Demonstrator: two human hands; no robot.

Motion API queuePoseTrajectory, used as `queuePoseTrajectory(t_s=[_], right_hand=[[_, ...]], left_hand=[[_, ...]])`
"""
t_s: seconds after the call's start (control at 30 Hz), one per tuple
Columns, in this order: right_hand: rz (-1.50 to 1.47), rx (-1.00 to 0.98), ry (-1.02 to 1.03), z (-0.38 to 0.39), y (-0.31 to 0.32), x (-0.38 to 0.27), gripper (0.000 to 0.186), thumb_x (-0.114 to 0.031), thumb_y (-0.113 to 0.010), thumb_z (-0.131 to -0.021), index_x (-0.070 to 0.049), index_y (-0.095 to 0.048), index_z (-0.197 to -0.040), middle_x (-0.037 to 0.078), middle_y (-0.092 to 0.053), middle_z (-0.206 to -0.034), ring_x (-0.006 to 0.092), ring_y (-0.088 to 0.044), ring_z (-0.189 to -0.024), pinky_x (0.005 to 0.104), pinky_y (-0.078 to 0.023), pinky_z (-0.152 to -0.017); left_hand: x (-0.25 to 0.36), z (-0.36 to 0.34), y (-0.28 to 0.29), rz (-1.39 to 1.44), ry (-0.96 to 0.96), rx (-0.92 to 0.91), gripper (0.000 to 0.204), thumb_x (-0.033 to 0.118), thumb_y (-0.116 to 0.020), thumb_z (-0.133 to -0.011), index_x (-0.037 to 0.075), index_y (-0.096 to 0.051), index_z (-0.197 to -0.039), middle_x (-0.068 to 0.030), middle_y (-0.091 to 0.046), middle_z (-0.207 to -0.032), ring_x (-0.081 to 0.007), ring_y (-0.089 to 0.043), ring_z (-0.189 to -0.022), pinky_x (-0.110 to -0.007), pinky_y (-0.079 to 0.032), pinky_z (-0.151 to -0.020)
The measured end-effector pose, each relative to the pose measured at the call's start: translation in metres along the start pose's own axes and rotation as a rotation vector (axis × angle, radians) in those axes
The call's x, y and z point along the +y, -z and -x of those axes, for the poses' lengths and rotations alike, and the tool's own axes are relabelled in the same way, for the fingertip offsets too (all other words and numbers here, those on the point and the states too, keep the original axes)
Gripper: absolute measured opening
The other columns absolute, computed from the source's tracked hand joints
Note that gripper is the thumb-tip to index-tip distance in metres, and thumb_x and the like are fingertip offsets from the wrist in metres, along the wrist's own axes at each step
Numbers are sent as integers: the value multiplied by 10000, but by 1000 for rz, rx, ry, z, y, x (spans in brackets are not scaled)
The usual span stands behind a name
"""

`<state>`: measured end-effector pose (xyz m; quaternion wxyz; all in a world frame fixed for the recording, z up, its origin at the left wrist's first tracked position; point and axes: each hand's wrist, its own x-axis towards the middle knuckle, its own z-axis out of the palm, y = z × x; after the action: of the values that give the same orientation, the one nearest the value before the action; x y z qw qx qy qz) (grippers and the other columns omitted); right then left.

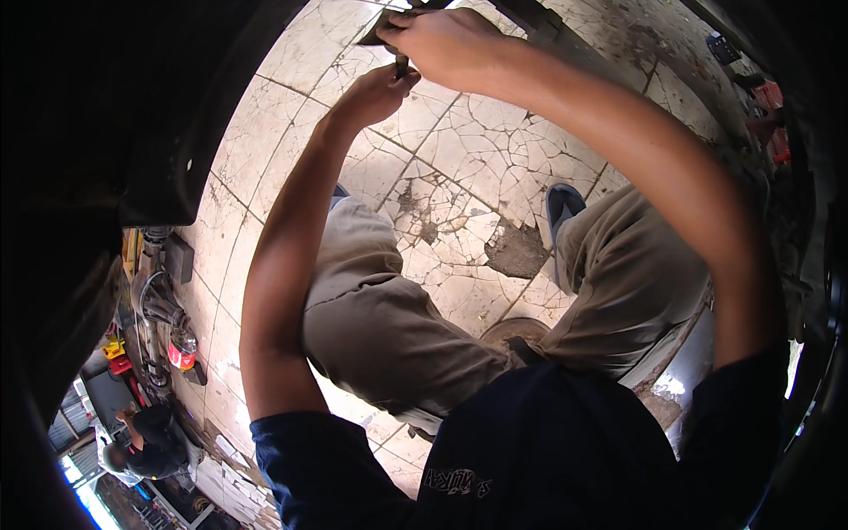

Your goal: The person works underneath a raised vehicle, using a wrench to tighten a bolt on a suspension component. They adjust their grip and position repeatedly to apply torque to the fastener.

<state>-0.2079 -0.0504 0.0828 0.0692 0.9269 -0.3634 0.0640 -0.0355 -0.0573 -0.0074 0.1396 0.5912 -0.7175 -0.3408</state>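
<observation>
Both my arms reach up to the top edge of the view, where dark parts hang over the tiled floor. My left hand [378, 95] is closed, its thumb and fingers pinching the lower end of a short dark rod-like piece [402, 65]. Just above it, my right hand [446, 46] has its fingers curled at a dark flat metal part [374, 34]. The tips of those fingers are partly hidden, and the upper end of the rod-like piece lies close beneath this hand.
Cracked pale tiles [291, 115] with a broken patch [517, 250] lie between my legs. Large dark bodywork [159, 106] fills the upper left. At left are a metal axle-like part [155, 300], a bottle with red label [181, 353] and a seated person [146, 446].
</observation>
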Motion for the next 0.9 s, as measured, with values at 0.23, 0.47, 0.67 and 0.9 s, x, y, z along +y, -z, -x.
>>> queuePoseTrajectory(t_s=[0.23, 0.47, 0.67, 0.9], right_hand=[[-1, 12, -20, 6, -2, -8, 495, -57, -630, -755, -31, -513, -1235, 138, -566, -1214, 263, -611, -1024, 362, -550, -755], [145, 76, 5, 13, -9, -12, 536, -61, -637, -750, -11, -486, -1261, 154, -546, -1242, 242, -609, -1042, 321, -550, -767], [227, 210, 66, 19, -20, -8, 576, -153, -689, -747, 72, -477, -1233, 222, -558, -1182, 273, -630, -1004, 345, -561, -694], [257, 207, 64, 15, -22, -3, 613, -207, -670, -777, 82, -449, -1269, 252, -525, -1231, 306, -609, -1046, 338, -558, -729]], left_hand=[[-6, 1, 1, -30, -36, 13, 387, 407, -478, -933, 52, -602, -1028, -97, -645, -810, -230, -616, -775, -369, -477, -728], [-3, 6, 0, 19, -29, 19, 391, 413, -478, -932, 51, -609, -993, -102, -650, -810, -243, -621, -760, -369, -478, -714], [-5, 2, 0, -18, -60, 20, 402, 420, -477, -930, 45, -605, -992, -97, -648, -803, -233, -614, -743, -364, -476, -704], [0, 3, 1, 1, -51, 19, 400, 415, -477, -925, 44, -600, -1014, -108, -653, -821, -241, -618, -755, -366, -479, -717]])
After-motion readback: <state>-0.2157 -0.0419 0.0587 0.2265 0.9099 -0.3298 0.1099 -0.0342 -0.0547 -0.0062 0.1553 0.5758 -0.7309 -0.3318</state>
